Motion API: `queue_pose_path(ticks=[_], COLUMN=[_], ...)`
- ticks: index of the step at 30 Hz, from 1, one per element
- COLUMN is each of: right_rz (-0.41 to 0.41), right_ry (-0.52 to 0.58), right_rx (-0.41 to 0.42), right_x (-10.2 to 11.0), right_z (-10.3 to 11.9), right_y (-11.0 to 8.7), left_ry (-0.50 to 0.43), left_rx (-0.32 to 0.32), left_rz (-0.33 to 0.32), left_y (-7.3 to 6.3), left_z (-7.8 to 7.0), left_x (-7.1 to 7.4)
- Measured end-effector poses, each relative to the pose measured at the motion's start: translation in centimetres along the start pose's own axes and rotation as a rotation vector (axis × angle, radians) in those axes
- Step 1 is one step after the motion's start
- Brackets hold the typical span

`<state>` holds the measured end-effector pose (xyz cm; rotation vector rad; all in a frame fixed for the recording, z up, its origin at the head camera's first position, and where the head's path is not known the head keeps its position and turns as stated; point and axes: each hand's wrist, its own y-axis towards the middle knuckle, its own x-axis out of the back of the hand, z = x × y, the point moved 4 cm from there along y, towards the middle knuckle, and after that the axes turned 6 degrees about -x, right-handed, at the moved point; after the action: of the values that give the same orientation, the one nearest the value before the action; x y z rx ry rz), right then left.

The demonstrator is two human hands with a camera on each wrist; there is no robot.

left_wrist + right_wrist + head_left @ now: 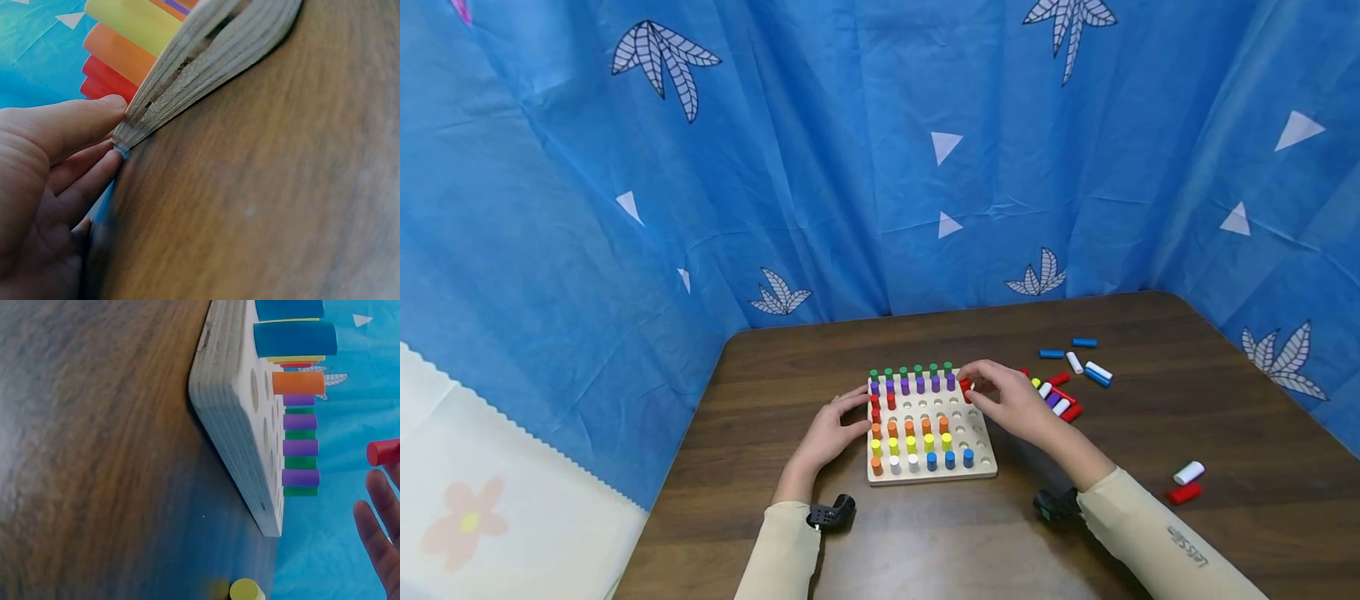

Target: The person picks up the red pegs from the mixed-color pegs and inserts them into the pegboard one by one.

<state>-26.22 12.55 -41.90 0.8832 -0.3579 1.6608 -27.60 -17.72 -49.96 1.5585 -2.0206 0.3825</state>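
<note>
A wooden pegboard [925, 479] lies on the table, with rows of round pegs standing in its holes. Green pegs [918, 370] line the back, then purple pegs [921, 384], a few red pegs [876, 402], orange pegs [909, 427] and yellow pegs [910, 446]. The front row mixes orange, white and blue pegs [950, 459]. Along the board's left edge rests my left hand [830, 429], thumb and fingertips touching the side. My right hand [1007, 396] pinches a red peg [382, 452] above the board's back right part. In the right wrist view only some of its fingers show.
Right of the board lies a loose pile of red, white, purple and yellow pegs [1060, 379]. Blue pegs [1052, 354] and white pegs [1074, 362] are scattered behind it. Nearer the right edge sit a white peg [1188, 473] and a red peg [1184, 494]. A blue curtain [880, 167] hangs behind the table.
</note>
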Motion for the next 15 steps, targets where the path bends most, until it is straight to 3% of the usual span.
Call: queue_pose_path(ticks=[15], right_rz=[0.004], right_ry=[0.008], right_rx=[0.058], right_x=[-0.29], right_z=[0.79], right_y=[0.63], left_ry=[-0.006], left_rx=[-0.003], left_rz=[0.000], left_y=[0.05], left_z=[-0.19], left_x=[0.13])
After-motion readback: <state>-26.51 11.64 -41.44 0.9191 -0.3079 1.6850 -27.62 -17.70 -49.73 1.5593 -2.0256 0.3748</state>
